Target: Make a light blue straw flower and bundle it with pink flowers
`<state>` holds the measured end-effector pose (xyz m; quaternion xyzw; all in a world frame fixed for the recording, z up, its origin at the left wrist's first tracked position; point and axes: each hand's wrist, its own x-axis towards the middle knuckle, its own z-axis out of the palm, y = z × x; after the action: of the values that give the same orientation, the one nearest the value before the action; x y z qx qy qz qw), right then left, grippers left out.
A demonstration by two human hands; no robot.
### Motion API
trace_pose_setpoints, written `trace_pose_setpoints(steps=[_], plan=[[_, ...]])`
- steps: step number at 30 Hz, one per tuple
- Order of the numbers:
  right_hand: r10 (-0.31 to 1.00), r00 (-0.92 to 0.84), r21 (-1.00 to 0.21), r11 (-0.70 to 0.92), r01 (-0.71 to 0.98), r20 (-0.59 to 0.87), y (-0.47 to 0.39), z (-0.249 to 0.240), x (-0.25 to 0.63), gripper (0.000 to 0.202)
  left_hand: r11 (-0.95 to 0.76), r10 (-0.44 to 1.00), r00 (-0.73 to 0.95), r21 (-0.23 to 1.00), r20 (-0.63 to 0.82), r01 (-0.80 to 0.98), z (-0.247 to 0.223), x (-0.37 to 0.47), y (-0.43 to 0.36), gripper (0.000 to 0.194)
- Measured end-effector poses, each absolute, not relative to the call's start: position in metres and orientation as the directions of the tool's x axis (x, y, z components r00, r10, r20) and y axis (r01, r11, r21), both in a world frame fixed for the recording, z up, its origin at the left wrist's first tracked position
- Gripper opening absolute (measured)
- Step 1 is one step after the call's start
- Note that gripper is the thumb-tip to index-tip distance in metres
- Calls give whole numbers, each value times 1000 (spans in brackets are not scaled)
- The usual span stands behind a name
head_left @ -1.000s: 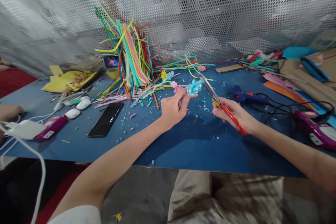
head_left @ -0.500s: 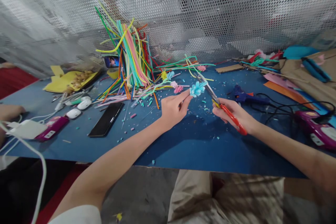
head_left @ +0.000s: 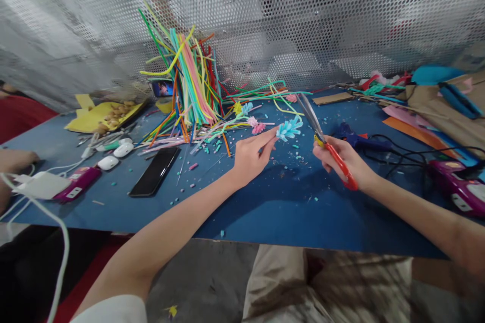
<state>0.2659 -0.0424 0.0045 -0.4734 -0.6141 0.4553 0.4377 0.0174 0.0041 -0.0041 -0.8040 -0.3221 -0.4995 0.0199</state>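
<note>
Between thumb and fingers, my left hand pinches a light blue pipe-cleaner flower with many short, spread petals. My right hand grips red-handled scissors, blades pointing up and away, a little right of the flower and apart from it. The blades look slightly parted. Behind my left hand lie small pink pipe-cleaner flowers and a small blue one. Tiny cut bits of pipe cleaner are scattered over the blue table around both hands.
A tall bunch of coloured pipe cleaners stands at the back against a perforated metal screen. A black phone lies left, near purple power strips and white cables. Rightward are a blue glue gun and another purple strip. Another person's hand shows far left.
The scissors have moved right and tilted upright, away from the blue flower. My left hand still holds the flower, its petals now turned slightly more open to view.
</note>
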Motion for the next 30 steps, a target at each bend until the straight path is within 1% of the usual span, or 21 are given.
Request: trace_pose_setpoints(steps=[3,5,8,10,12,15,18,20,22,26,30], plan=[[985,-141,-980,117,159,95,-38,0,270,32,-779,538,303,327,787,535,-5,18,6,27],[987,-111,-977,130,167,113,-36,-2,273,30,-765,572,316,354,757,537,-7,18,7,26],[975,-56,-960,220,172,213,-36,0,274,28,-773,580,365,348,728,531,-9,17,11,25],[955,-25,-939,294,181,294,-39,2,274,28,-793,552,415,300,723,531,-11,17,12,25],[932,24,-916,351,192,362,-41,5,272,29,-804,520,466,227,716,549,-12,17,12,27],[892,89,-883,418,212,444,-43,6,271,25,-795,500,532,117,684,596,-11,18,9,28],[860,72,-851,484,204,506,-43,6,269,22,-781,508,570,66,646,621,-10,19,6,29],[858,31,-847,498,187,512,-43,6,268,22,-779,512,577,60,636,625,-9,20,4,28],[863,5,-845,493,205,505,-43,6,267,21,-779,517,584,62,626,624,-9,21,4,27],[859,-17,-827,499,259,512,-43,5,267,18,-775,540,594,77,596,627,-10,21,4,27],[868,-31,-838,487,247,495,-41,2,267,15,-769,567,595,108,570,630,-10,22,3,27]])
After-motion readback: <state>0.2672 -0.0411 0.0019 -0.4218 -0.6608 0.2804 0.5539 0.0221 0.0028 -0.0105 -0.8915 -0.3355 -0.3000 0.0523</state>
